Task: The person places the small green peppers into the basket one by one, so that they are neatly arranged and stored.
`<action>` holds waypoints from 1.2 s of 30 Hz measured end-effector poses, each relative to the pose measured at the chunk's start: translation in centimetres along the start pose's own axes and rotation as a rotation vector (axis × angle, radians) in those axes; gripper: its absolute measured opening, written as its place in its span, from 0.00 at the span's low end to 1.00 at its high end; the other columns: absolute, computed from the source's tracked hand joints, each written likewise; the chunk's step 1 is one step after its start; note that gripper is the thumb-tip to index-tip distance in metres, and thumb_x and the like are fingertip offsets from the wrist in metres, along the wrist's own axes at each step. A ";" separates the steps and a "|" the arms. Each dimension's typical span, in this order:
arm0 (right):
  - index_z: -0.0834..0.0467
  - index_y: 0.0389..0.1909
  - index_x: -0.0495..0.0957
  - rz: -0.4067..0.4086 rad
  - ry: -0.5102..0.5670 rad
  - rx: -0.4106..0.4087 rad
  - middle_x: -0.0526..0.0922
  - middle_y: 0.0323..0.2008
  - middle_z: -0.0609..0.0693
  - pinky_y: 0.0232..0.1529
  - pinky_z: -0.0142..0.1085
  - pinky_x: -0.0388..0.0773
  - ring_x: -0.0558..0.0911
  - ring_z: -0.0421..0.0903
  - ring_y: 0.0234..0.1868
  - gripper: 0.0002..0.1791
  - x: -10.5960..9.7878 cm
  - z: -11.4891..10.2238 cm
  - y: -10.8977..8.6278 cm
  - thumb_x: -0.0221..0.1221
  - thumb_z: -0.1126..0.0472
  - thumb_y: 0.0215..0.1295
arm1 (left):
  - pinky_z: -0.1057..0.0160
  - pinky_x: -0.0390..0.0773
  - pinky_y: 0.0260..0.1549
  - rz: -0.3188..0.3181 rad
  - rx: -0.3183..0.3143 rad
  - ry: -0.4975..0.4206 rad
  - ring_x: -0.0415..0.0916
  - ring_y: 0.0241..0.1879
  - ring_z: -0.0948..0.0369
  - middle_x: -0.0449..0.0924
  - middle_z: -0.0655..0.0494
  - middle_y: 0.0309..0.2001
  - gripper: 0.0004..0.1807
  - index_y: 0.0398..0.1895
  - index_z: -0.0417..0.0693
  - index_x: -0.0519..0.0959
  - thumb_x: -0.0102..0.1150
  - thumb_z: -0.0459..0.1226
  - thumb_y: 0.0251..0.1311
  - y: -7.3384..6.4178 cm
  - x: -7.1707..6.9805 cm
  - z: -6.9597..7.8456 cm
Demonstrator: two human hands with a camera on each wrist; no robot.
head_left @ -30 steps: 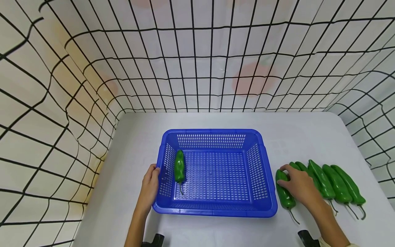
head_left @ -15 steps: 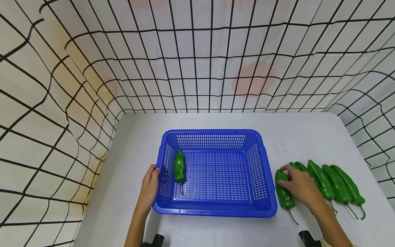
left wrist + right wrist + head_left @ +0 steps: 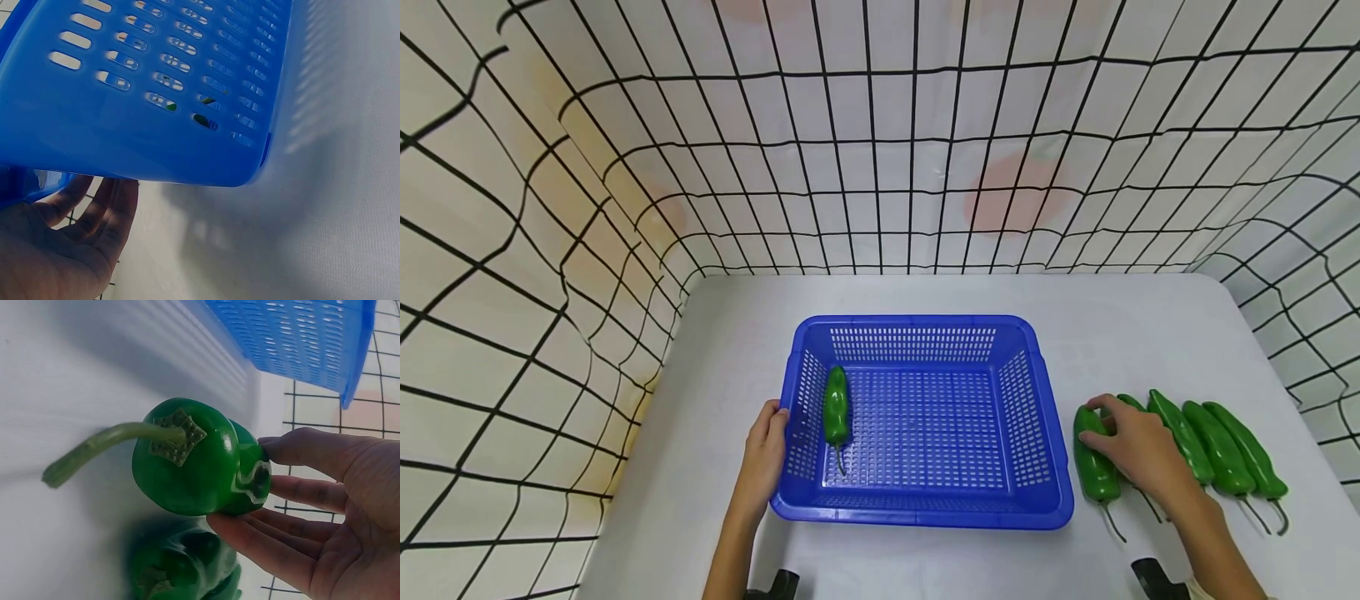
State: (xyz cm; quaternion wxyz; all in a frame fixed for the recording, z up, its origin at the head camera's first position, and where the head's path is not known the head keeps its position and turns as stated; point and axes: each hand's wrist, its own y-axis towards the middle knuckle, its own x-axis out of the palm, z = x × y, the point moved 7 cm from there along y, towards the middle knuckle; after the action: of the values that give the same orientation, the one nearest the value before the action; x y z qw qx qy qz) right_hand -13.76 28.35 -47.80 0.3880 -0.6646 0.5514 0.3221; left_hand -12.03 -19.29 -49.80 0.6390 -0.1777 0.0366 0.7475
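A shallow blue plastic basket (image 3: 917,516) is set near the middle of a white table (image 3: 955,567), with its inside facing up; its floor and walls are pierced by rows of small slots. Clock positions are taken from the basket's centre, with 12 o'clock away from the person.

Inside the basket, at 9 o'clock and close to the wall, a single glossy green pepper (image 3: 836,406) is laid lengthwise, its stem pointed toward 6 o'clock. Outside, also at 9 o'clock, the basket's rim is gripped by the left hand (image 3: 766,446); in the left wrist view, bent fingers are seen against the rim from below.

Just outside the basket, between 3 and 4 o'clock, a held pepper (image 3: 1095,473) is pinched between the thumb and fingers of the right hand (image 3: 1142,450). It is grasped away from its stem, which is pointed toward 5 o'clock. The basket is not touched by it; whether it is raised off the table cannot be told.

Farther out, at 3 o'clock, a row of peppers (image 3: 1221,454) is laid side by side, partly hidden by the right hand, so their number cannot be told. The table is bordered by dark wire mesh (image 3: 912,140) at 10, 12 and 2 o'clock.
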 end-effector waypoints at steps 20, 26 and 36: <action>0.69 0.58 0.72 0.003 -0.016 0.011 0.80 0.42 0.75 0.28 0.50 0.77 0.82 0.65 0.36 0.26 -2.2 -0.9 0.2 0.65 0.58 0.64 | 0.58 0.74 0.33 -0.001 0.006 -0.010 0.73 0.36 0.52 0.75 0.41 0.44 0.17 0.53 0.40 0.71 0.34 0.41 0.78 0.1 0.0 -0.1; 0.68 0.59 0.72 0.020 -0.026 0.003 0.80 0.43 0.75 0.31 0.54 0.77 0.81 0.68 0.40 0.27 -3.1 -1.5 0.3 0.64 0.56 0.65 | 0.58 0.74 0.34 -0.001 0.003 -0.010 0.73 0.37 0.51 0.75 0.41 0.44 0.17 0.54 0.40 0.71 0.34 0.41 0.78 0.1 0.0 -0.2; 0.67 0.59 0.72 0.052 -0.013 -0.018 0.80 0.44 0.75 0.27 0.49 0.77 0.81 0.71 0.40 0.27 -4.6 -3.0 0.6 0.64 0.56 0.65 | 0.58 0.75 0.33 0.008 0.007 0.001 0.74 0.36 0.50 0.75 0.40 0.43 0.17 0.52 0.41 0.72 0.34 0.41 0.78 0.1 -0.1 -0.2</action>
State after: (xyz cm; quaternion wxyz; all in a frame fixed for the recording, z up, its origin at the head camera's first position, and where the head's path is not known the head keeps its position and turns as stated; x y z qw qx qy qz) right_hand -15.20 27.92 -42.53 0.3774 -0.6513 0.5629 0.3413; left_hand -12.09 -19.41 -49.96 0.6366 -0.1756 0.0403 0.7498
